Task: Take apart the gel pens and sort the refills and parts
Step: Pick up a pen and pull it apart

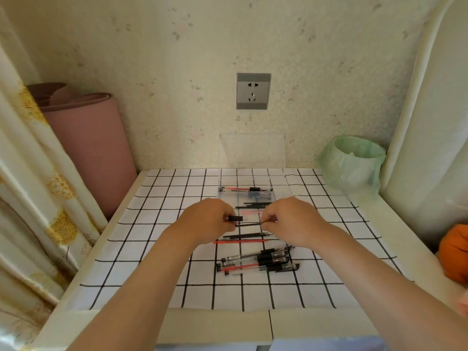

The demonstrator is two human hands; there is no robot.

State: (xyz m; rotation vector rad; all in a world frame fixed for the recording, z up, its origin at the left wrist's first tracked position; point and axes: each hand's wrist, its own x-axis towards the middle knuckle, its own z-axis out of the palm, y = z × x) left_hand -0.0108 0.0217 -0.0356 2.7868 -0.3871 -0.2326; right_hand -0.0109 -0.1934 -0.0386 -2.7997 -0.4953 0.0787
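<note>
My left hand (206, 221) pinches a black grip piece (235, 218) of a gel pen. My right hand (291, 221) pinches the end of a thin black refill (249, 224) that stretches between both hands. Below them lie a loose black refill (245, 235) and a red refill (240, 241) on the checked cloth. A heap of whole gel pens (258, 262) lies nearer to me. A clear plastic box (247, 184) behind the hands holds a red pen (243, 189) and several dark parts.
The white cloth with black grid lines (157, 249) covers the table. A bin lined with a green bag (353, 163) stands at the back right. A pink rolled mat (93, 148) leans at the left, beside a curtain (33, 198). An orange object (455, 252) sits at the right edge.
</note>
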